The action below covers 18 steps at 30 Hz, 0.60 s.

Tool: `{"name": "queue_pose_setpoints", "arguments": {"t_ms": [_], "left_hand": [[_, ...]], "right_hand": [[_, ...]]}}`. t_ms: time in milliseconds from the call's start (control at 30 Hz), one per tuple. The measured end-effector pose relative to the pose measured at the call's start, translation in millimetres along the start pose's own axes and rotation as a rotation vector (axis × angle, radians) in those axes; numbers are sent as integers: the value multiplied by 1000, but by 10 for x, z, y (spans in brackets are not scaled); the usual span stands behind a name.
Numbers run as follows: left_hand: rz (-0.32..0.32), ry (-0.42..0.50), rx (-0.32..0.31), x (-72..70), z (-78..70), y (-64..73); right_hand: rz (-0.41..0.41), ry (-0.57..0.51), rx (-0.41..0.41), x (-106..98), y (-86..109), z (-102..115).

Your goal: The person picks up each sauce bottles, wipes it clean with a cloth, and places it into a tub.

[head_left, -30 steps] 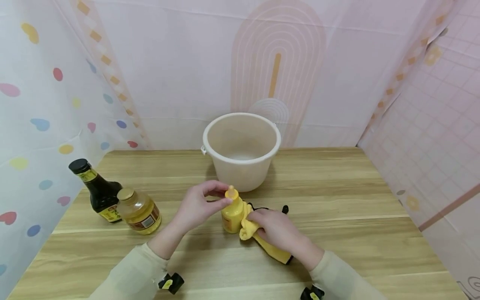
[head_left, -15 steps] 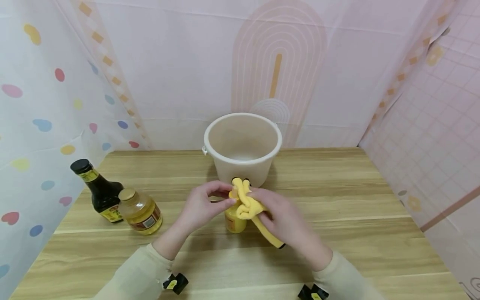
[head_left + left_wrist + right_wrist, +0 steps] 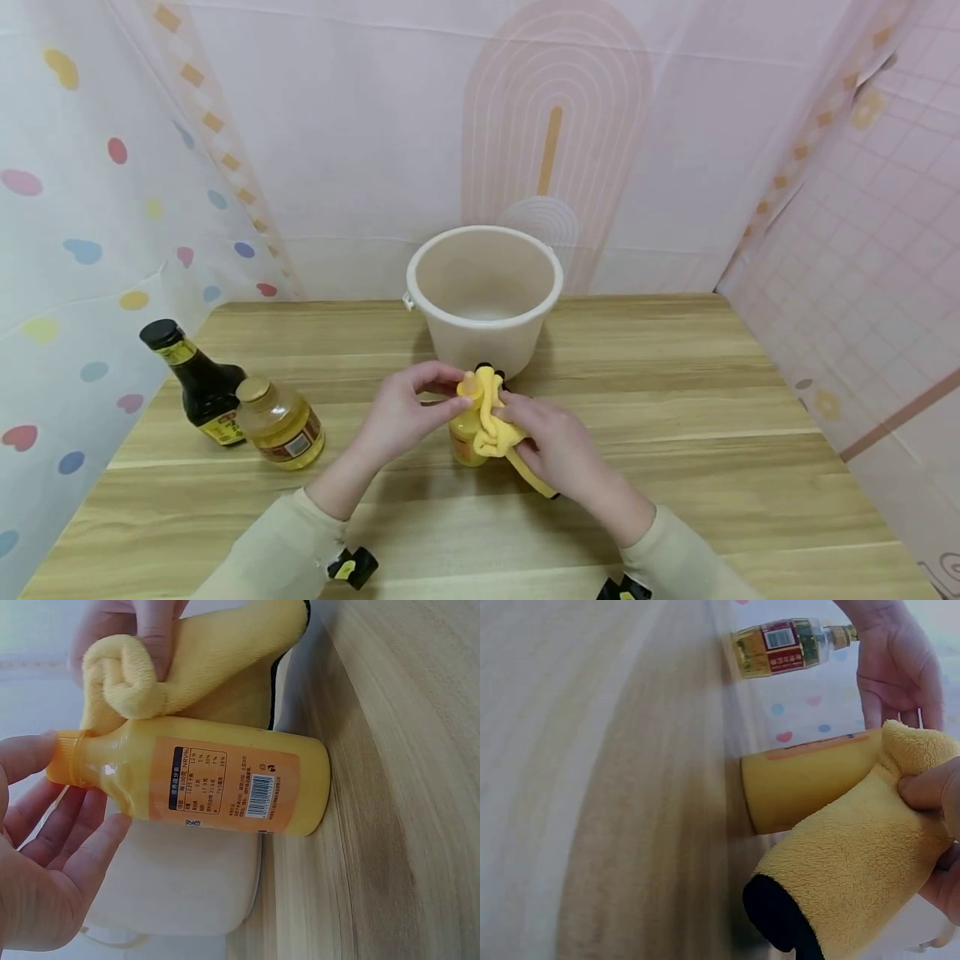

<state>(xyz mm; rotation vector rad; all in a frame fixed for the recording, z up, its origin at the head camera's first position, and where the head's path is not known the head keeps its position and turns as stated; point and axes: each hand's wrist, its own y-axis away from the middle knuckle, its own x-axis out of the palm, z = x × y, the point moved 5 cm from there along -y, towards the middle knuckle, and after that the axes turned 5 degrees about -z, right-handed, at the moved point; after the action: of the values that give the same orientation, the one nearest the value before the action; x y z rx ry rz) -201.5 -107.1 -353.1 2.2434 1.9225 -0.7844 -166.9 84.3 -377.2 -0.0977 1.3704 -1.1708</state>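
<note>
The yellow squeeze bottle (image 3: 232, 776) stands upright on the table (image 3: 712, 400), directly between the two hands. Its long axis is vertical, with the orange cap (image 3: 67, 757) uppermost and the base on the wood. In the left wrist view, the orange label (image 3: 217, 780) with its nutrition table and barcode faces the camera.

Left hand (image 3: 405, 408): positioned at the bottle's upper left. The grip is spaced to the cap's width; thumb and fingers bend around the cap and neck and hold the bottle there. The lower body is free of this hand.

Right hand (image 3: 562, 446): positioned at the bottle's right. The grip is closed on the yellow cloth (image 3: 847, 847), pinching its folded part between thumb and fingers. The bottle lies to the left of this grip, with the cloth between. The cloth bears against the bottle's right side at the neck and shoulder, and its dark-edged end hangs down toward the person.

The left hand is the nearer of the two, being in direct contact with the bottle; the right meets it through the cloth.

Surroundings: a white bucket (image 3: 472, 346) stands just behind the bottle. A dark sauce bottle (image 3: 210, 392) and a gold-capped clear bottle (image 3: 281, 429) stand side by side, well to the left.
</note>
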Motion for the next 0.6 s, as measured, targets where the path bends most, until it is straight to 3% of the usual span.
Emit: {"name": "queue_pose_setpoints", "arguments": {"t_ms": [600], "left_hand": [[-4, -6, 10, 6, 7, 5]], "right_hand": [[67, 7, 78, 84, 73, -70]]}}
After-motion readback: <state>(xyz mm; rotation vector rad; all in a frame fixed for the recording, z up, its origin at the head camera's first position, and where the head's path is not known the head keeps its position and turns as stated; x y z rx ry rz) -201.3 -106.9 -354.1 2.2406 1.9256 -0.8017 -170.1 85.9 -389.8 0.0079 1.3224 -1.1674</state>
